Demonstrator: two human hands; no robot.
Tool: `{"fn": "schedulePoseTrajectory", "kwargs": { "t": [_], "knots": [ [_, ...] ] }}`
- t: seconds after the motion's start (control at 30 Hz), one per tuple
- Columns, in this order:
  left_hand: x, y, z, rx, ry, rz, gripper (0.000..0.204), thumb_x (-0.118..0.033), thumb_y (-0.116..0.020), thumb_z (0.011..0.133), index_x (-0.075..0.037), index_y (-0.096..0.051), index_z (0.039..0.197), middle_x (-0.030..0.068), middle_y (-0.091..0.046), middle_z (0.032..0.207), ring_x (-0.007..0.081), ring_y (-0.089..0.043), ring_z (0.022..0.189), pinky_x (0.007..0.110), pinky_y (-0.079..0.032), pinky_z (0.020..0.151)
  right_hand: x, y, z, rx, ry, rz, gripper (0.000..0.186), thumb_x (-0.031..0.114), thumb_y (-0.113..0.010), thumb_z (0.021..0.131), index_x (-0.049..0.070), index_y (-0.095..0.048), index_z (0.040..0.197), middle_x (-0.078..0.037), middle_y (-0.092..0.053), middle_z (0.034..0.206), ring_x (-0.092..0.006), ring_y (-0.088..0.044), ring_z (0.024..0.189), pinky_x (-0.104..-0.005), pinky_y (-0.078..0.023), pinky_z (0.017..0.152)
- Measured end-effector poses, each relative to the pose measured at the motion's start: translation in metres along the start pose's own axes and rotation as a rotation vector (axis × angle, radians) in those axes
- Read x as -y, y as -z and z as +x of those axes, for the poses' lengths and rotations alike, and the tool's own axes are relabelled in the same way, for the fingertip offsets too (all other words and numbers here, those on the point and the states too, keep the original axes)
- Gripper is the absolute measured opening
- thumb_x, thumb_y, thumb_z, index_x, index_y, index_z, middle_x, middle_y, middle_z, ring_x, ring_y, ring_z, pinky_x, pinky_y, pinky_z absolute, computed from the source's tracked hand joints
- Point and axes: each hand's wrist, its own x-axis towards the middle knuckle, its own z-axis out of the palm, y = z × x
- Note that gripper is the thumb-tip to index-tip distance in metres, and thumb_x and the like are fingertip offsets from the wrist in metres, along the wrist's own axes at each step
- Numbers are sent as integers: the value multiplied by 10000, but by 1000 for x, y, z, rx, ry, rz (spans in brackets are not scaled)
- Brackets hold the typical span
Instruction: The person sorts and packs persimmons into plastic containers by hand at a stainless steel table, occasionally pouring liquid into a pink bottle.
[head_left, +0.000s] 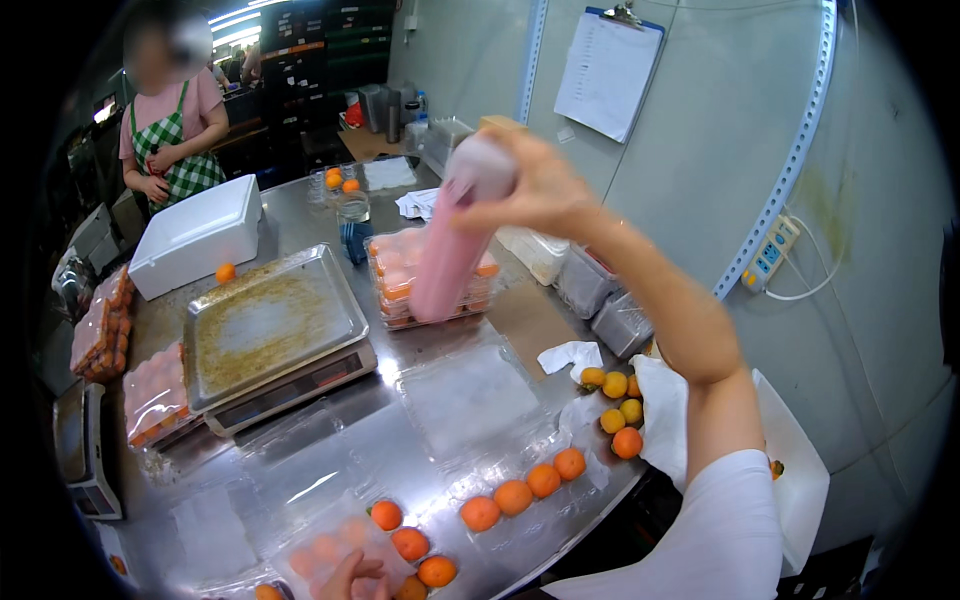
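Note:
Raised over the middle of the table, my right hand (540, 180) is closed around a tall pink bottle (452, 255) with a paler top. The bottle is tilted and somewhat blurred, in front of stacked clear boxes (395, 275) of orange fruit. At the lower edge my left hand (355, 578) rests with loosely bent fingers on a thin translucent sheet (320, 545) that covers several orange fruits. Uncovered orange fruits (410, 545) sit just right of that hand. A row of orange fruits (513, 497) lies farther right on the metal table (560, 520).
A scale with a stained metal tray (275, 325) stands left of centre, near packed fruit boxes (155, 400) and a white foam box (195, 240). Yellowish fruits (613, 420) lie by the right edge. Clear plastic containers (585, 280) line the wall. A person in a checked apron (185, 150) stands far left.

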Motion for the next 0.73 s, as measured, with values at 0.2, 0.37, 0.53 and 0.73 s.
{"fn": "schedulePoseTrajectory", "kwargs": {
  "t": [0.2, 0.37, 0.53, 0.73],
  "knots": [
    [-10, 27, 10, 66, 33, 4, 527, 14, -620, 833, 19, -449, 1331, 165, -645, 1022, 223, -629, 896, 307, -505, 805, -95, 96, 19, -210, -239, -469, 752, 398, -817, 560, -21, -548, 1123, -194, -674, 935, -294, -677, 877, -366, -533, 782],
    [-6, 38, -2, -27, 128, 85, 566, 87, -610, 810, -35, -468, 1344, 124, -626, 1026, 203, -612, 892, 267, -496, 794, -201, 102, 12, -304, -361, -661, 781, 388, -829, 554, -10, -522, 1151, -212, -671, 956, -346, -663, 883, -400, -523, 793],
    [-18, 45, 0, -87, 268, 196, 589, 109, -631, 784, -90, -504, 1324, 93, -585, 1033, 176, -591, 878, 263, -478, 749, -282, 69, -16, -366, -540, -703, 769, 355, -831, 574, 6, -506, 1177, -216, -666, 997, -360, -649, 932, -423, -510, 819],
    [6, 49, -9, -81, 318, 283, 460, 8, -684, 808, -18, -553, 1249, 79, -698, 948, 127, -656, 775, 237, -451, 586, -344, 42, -35, -341, -625, -701, 817, 352, -831, 602, 17, -477, 1258, -214, -651, 1067, -349, -631, 1004, -414, -497, 872]
  ]
}}
